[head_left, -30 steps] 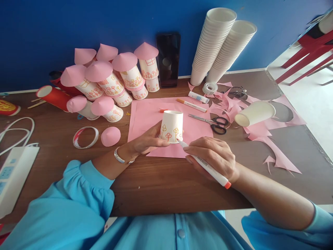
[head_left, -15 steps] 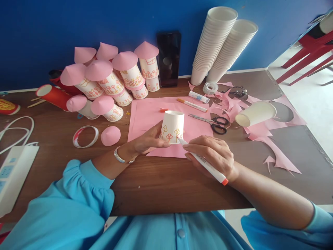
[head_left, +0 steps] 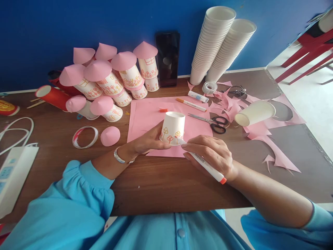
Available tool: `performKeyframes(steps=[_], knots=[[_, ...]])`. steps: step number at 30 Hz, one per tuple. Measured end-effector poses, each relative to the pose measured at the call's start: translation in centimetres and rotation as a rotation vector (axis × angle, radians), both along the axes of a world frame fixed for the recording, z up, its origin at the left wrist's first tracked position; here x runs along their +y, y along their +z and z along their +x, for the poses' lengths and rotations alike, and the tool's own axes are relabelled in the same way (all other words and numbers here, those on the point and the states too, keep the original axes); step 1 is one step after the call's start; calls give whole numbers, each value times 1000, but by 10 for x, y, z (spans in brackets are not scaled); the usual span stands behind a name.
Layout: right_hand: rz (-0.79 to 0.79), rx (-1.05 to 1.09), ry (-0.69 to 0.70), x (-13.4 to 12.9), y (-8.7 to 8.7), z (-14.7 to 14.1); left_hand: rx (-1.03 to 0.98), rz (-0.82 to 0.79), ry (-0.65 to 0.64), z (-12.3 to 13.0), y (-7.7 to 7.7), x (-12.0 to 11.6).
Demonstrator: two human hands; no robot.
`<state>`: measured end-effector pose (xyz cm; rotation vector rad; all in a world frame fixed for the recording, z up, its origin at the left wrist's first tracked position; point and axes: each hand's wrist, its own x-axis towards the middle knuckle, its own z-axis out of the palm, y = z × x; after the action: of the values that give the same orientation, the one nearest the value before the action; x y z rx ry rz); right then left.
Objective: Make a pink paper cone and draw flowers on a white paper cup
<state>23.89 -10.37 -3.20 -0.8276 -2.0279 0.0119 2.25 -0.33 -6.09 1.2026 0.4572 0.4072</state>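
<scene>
My left hand is closed around the left side of a white paper cup, which is turned bottom up; some fingers are hidden behind it. Orange and yellow flowers are drawn low on the cup's side. In my right hand is a white marker with an orange end, its tip at the flowers near the cup's rim. Pink paper lies beneath the cup. An orange marker cap rests on that paper just behind the cup.
Scissors, another marker, a glue stick and tape lie behind my right hand. Pink-roofed cup towers stand back left. Tall cup stacks and a phone lean by the blue wall.
The cup has tilted and shifted slightly in my left hand. The marker tip has moved a little left and up on the cup's side, with my right hand following.
</scene>
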Motion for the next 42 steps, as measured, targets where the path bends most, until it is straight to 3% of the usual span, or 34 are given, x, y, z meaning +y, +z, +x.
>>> performKeyframes(steps=[7,19,26,42], knots=[[13,16,58,-1,4,1,-23,-21,-4,0,2,0],[-78,176,-108,0,-4,7,-127,-57,-6,-2,-9,3],[1,-5,-66,-2,1,6,-110,-47,35,1,-5,0],[51,-53,23,0,0,0,-62,16,42,5,1,-1]])
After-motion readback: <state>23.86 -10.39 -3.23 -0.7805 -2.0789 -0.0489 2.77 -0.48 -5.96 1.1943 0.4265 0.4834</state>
